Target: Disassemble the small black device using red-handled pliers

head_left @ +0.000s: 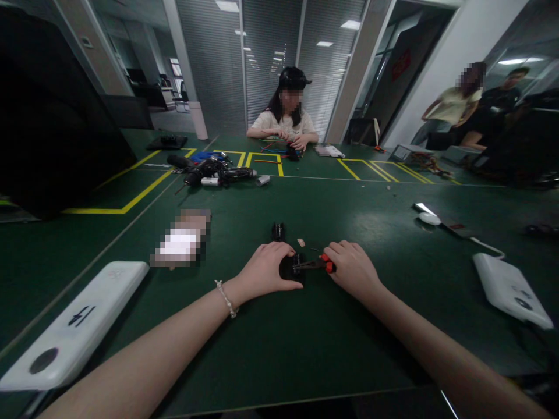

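Observation:
My left hand is curled over a small black round part and holds it down on the green table. My right hand is closed round red-handled pliers, whose dark jaws point left and touch the black part. A second small black part stands just beyond my hands, with a tiny pale scrap beside it. A bead bracelet sits on my left wrist.
A white device marked 14 lies at near left and another white device at right with a cable. A heap of tools lies further back. A person sits across the table working; two others are at the far right.

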Tool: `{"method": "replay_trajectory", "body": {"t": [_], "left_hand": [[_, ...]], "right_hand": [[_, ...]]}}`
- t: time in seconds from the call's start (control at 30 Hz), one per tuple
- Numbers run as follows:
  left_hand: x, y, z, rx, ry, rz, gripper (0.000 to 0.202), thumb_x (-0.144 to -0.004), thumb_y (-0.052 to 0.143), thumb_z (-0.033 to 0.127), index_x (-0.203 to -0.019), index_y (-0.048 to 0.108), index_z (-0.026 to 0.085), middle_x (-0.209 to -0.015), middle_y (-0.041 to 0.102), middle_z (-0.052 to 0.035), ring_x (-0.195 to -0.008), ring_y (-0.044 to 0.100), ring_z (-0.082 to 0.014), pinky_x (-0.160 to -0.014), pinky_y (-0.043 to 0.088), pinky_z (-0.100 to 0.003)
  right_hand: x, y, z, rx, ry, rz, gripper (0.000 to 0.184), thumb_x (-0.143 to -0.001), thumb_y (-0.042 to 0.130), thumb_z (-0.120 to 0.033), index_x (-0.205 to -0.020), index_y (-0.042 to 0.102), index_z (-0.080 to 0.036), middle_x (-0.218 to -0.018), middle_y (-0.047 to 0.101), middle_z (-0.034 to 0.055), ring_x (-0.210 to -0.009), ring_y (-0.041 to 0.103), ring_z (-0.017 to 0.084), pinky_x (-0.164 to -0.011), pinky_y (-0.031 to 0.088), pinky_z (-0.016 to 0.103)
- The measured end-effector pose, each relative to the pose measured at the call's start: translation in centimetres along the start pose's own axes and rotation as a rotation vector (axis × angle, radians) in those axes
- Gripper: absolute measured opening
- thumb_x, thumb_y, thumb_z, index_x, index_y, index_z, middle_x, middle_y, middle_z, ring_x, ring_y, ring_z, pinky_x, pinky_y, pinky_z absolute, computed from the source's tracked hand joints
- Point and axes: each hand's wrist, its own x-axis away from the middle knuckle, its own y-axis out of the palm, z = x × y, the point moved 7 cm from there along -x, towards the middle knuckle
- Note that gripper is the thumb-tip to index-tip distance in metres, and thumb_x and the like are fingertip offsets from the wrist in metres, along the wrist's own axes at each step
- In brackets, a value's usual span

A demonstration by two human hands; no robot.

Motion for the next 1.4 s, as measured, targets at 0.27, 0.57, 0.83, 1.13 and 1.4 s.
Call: {"method": "replay_trajectory", "body": {"t": [0.27,0.57,0.83,1.13,1.4], "left_hand": [[-0.06,-0.04,0.05,0.003,0.017,0.004,0.054,-0.058,0.067,0.052,-0.098,0.049,0.021,-0.1,0.056,-0.0035,-0.095,0.051,-0.0242,-0.084,0.038,-0.04],[0.06,0.2,-0.2,0.063,-0.015,0.008,0.055,-0.058,0.069,0.049,-0.1,0.05,0.02,-0.099,0.056,-0.0046,-0.093,0.053,-0.0236,-0.081,0.042,-0.038],[0.16,0.03,-0.05,0.089,-0.029,0.0,0.054,-0.058,0.07,0.046,-0.101,0.05,0.02,-0.1,0.056,-0.0048,-0.091,0.054,-0.0241,-0.077,0.045,-0.037],[0.08,0.28,-0.26,0.098,-0.038,0.001,0.055,-0.057,0.071,0.046,-0.1,0.05,0.019,-0.1,0.056,-0.0058,-0.093,0.054,-0.0254,-0.078,0.045,-0.039],[0.09,0.23,-0.22,0.094,-0.034,0.004,0.054,-0.057,0.071,0.045,-0.1,0.05,0.02,-0.101,0.056,-0.0055,-0.092,0.054,-0.0249,-0.078,0.045,-0.038]], "right_hand": [[-0.02,0.22,-0.06,0.007,0.004,-0.002,0.019,-0.068,0.049,-0.014,-0.085,0.057,-0.017,-0.087,0.058,0.0055,-0.079,0.047,0.019,-0.069,0.033,0.031],[0.01,-0.08,-0.04,0.01,-0.012,0.009,0.022,-0.068,0.05,-0.015,-0.088,0.058,-0.017,-0.089,0.059,0.0062,-0.08,0.048,0.02,-0.072,0.034,0.033],[0.06,0.07,0.01,0.005,0.006,0.004,0.021,-0.069,0.049,-0.015,-0.087,0.058,-0.017,-0.088,0.058,0.0061,-0.079,0.048,0.019,-0.071,0.034,0.033],[-0.02,-0.07,0.04,0.016,-0.01,0.013,0.019,-0.068,0.049,-0.015,-0.085,0.057,-0.017,-0.086,0.058,0.0053,-0.078,0.047,0.019,-0.07,0.033,0.032],[0.1,0.14,0.05,0.006,0.008,0.011,0.019,-0.068,0.048,-0.015,-0.085,0.057,-0.018,-0.087,0.058,0.0054,-0.078,0.047,0.019,-0.069,0.033,0.032]]}}
